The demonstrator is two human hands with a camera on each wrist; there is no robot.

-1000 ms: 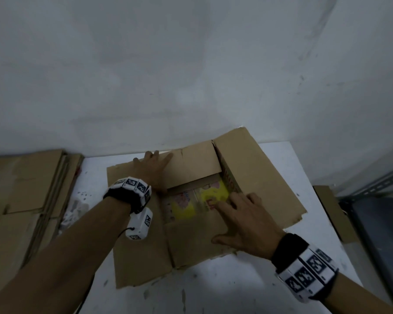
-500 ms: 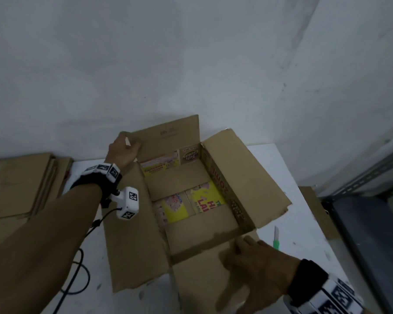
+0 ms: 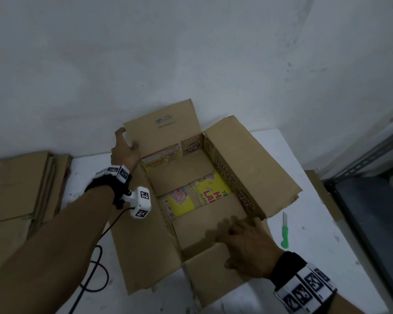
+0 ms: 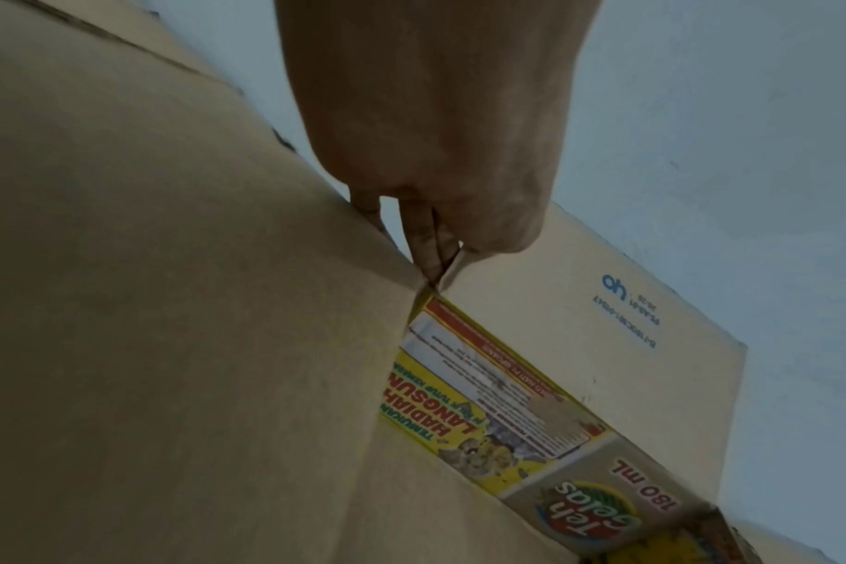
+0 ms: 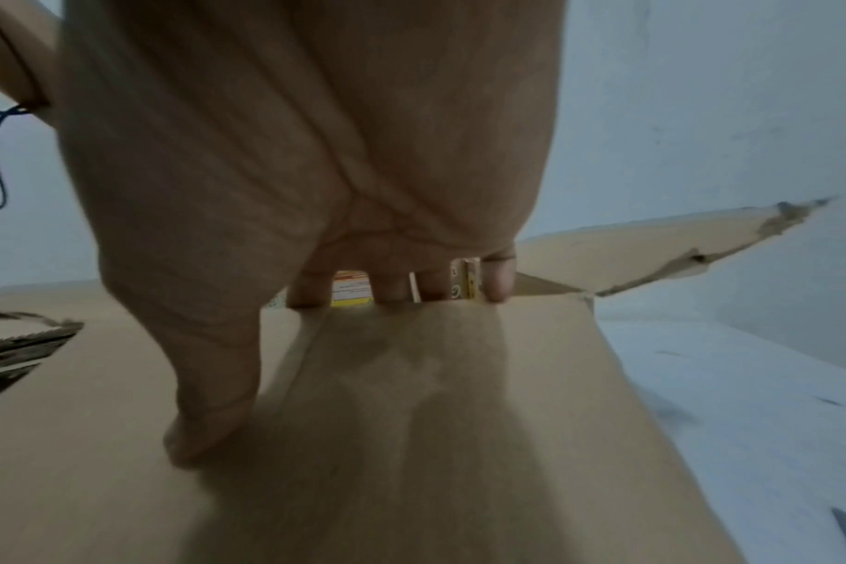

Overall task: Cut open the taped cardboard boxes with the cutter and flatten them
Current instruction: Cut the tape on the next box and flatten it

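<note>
A brown cardboard box (image 3: 247,164) with printed inner walls stands open on the white table, all its flaps spread. My left hand (image 3: 125,150) is at the far left corner. In the left wrist view its fingers (image 4: 426,244) pinch the edge of the upright far flap (image 4: 580,316). My right hand (image 3: 243,241) is at the near wall. Its fingers (image 5: 392,286) hook over the top edge while the thumb lies on the near flap (image 5: 411,419). The green-handled cutter (image 3: 284,231) lies on the table right of the box, held by neither hand.
A stack of flattened cardboard (image 3: 16,184) lies at the left. A black cable (image 3: 98,275) loops on the table (image 3: 315,257) under my left forearm. A grey wall stands close behind the box. A metal rack (image 3: 372,200) and a cardboard scrap (image 3: 324,193) are off the right edge.
The flaps that were pressed flat now stand open, the far one upright. My left hand moved to the far left corner; my right hand drew back to the near wall.
</note>
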